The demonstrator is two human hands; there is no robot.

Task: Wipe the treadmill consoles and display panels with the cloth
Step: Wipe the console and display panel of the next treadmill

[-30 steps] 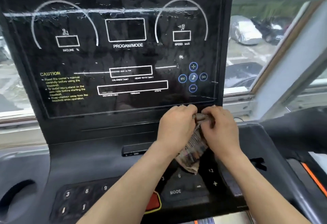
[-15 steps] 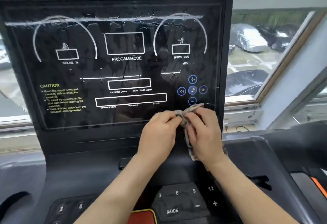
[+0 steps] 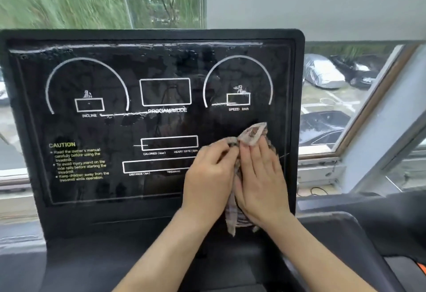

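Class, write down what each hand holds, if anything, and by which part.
The cloth. The left hand pinches its bunched upper edge; the right hand presses flat on its middle against the display panel. Its lower end hangs free.

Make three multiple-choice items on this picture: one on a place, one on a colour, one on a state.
1. Where on the panel is the cloth?
A) lower right
B) upper left
C) top centre

2. What colour is the word CAUTION?
A) red
B) yellow
C) blue

3. How does the right hand lie?
A) curled into a fist
B) fingers straight, on the cloth
C) hanging away from the cloth

Answers:
1 A: the cloth lies below the SPEED dial, near the right edge of the panel.
2 B: the letters are yellow on the black panel.
3 B: the straight fingers lie flat over the cloth against the panel.
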